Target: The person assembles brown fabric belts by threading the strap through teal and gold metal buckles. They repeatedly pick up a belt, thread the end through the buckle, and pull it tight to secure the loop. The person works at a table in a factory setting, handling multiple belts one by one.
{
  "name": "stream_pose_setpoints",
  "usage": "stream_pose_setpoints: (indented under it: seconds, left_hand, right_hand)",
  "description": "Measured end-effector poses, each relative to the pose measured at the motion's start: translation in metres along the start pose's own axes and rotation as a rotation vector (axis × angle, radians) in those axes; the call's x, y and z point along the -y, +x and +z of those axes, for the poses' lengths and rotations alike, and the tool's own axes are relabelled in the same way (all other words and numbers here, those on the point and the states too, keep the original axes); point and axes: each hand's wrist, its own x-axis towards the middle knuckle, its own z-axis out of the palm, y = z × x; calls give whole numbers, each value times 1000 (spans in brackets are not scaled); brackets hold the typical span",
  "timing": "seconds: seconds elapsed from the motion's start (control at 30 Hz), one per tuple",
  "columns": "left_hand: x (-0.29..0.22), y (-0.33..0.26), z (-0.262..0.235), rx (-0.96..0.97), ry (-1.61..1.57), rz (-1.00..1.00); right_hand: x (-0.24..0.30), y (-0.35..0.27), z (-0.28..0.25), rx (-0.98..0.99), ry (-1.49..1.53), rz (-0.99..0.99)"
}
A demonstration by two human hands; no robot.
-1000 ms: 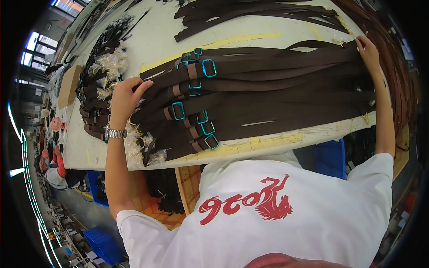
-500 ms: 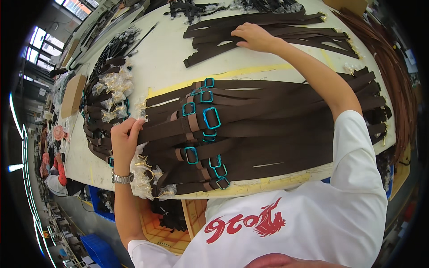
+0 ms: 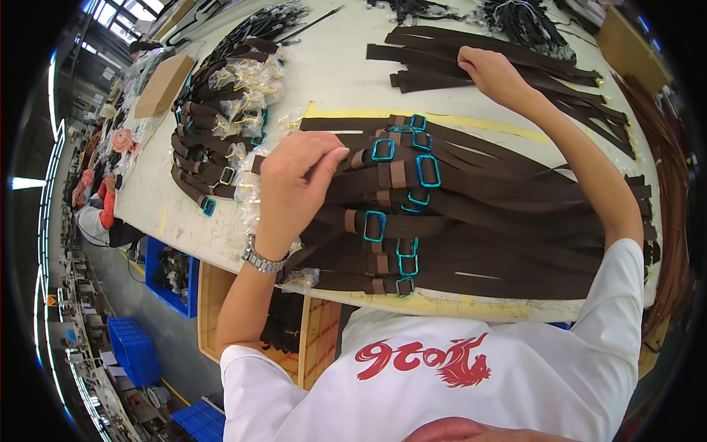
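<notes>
A wide layer of dark brown straps (image 3: 508, 221) lies on the table before me, with blue-green buckles (image 3: 428, 171) and lighter brown loops (image 3: 398, 174) across its left part. Over the left ends of these straps is my left hand (image 3: 294, 180), its thumb and fingers pressed together. What they pinch, if anything, is hidden. Farther back, my right hand (image 3: 501, 77) has its fingers closed at a second bundle of brown straps (image 3: 434, 55) and seems to pinch one of them. Gold-coloured ends in clear plastic (image 3: 250, 199) show beside my left wrist.
A pile of buckled straps with plastic-wrapped ends (image 3: 247, 85) lies at the left, near a cardboard piece (image 3: 163, 86). Black straps (image 3: 526, 26) are at the back. Reddish-brown strips (image 3: 666, 214) hang at the right edge. Below stand wooden crates (image 3: 320, 331) and a blue bin (image 3: 171, 276).
The view has shifted, so the table's things appear farther right. My left hand has moved toward the buckles, fingers now pressed together. My right hand's fingers have curled in on the back straps.
</notes>
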Motion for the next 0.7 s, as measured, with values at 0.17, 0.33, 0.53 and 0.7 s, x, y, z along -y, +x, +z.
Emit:
stream_pose_setpoints:
  seconds: [0.17,0.33,0.53,0.7]
  left_hand:
    - [-46,0,24,360,-961,-530]
    - [-51,-9,42,236,-1599,-584]
    - [-118,-34,34,492,-1153,-575]
    - [-52,-51,-13,191,-799,-423]
  right_hand:
    - [138,-35,-96,283,858,232]
    - [237,-117,-140,680,990,430]
    - [282,-155,-99,643,1418,551]
    - [283,-144,-94,858,1649,687]
